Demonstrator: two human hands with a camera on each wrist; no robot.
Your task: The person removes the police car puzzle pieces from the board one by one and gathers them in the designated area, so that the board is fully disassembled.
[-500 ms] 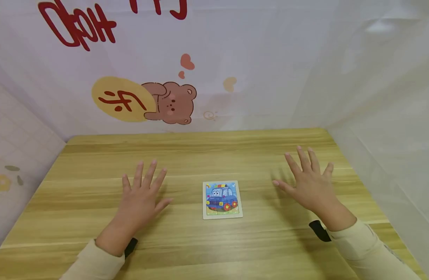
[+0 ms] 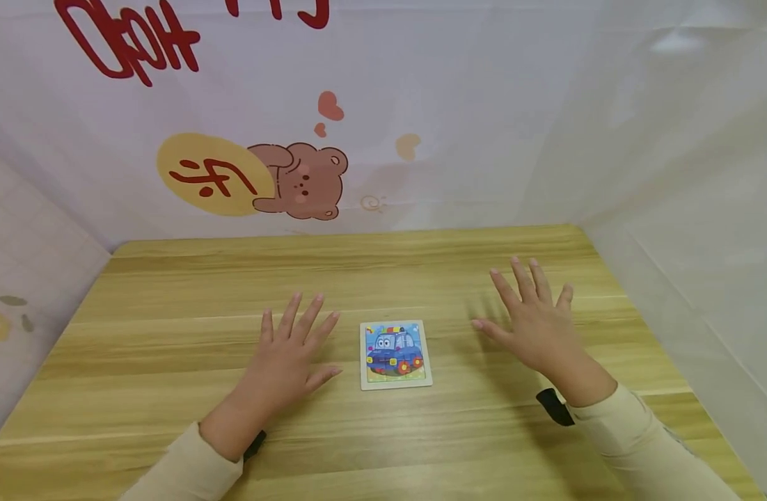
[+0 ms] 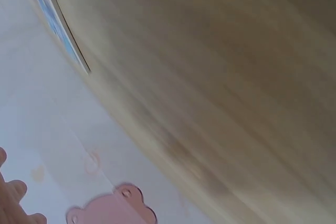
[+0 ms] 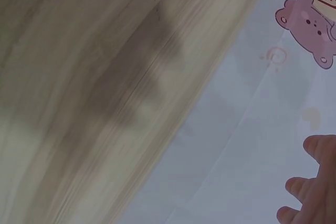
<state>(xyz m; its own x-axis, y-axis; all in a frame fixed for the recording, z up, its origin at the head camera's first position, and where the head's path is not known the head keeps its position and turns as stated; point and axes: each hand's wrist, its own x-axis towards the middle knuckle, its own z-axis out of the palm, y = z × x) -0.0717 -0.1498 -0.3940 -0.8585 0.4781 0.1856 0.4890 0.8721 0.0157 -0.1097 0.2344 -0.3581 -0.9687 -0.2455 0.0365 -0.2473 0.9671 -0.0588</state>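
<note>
A small square jigsaw puzzle point(image 2: 395, 353) with a pale frame and a blue cartoon car picture lies flat near the middle of the table. To its left, my left hand point(image 2: 286, 365) is spread with straight fingers, the thumb tip a short way from the frame. My right hand point(image 2: 536, 330) is spread likewise, farther off on the right side. Both hold nothing. In the left wrist view the puzzle point(image 3: 55, 22) shows edge-on at the upper left, with fingertips point(image 3: 16, 190) at the lower left. Fingertips point(image 4: 299, 187) also appear in the right wrist view.
The wood-grain table point(image 2: 383, 445) ends at a white cloth backdrop point(image 2: 484, 139) printed with a brown bear point(image 2: 311, 182) and red lettering. Pale cloth also hangs along the left and right sides. Each wrist wears a black strap point(image 2: 555, 407).
My left hand has moved right, closer to the puzzle. My right hand has shifted slightly left. The puzzle stays where it was on the table, and the head view has tilted a little.
</note>
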